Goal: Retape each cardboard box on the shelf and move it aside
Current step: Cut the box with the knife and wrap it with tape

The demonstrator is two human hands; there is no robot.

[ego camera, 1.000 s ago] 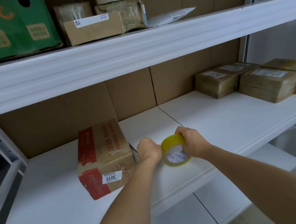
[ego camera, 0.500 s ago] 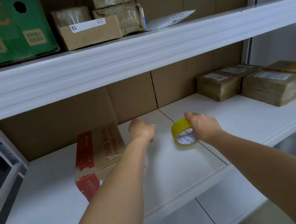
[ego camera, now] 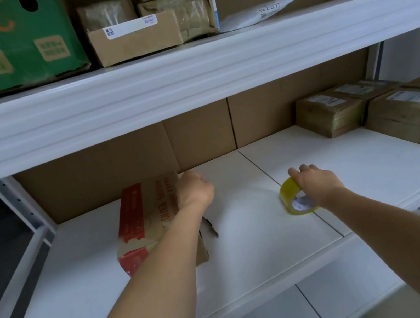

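While the right hand [ego camera: 317,183] grips the yellow roll of packing tape [ego camera: 296,198] on the white shelf [ego camera: 260,255], the left hand [ego camera: 194,188] curls over the red-and-brown cardboard box [ego camera: 144,218], whose long axis runs away from the person, left of the tape.

2 bare forearms, no sleeves, bare hands [ego camera: 317,183], no gloves

Red-and-brown box [ego camera: 147,221] lying on white shelf [ego camera: 257,236], left of centre, gripped at far corner. Yellow tape roll [ego camera: 292,196] standing on edge, held, right of box, apart.
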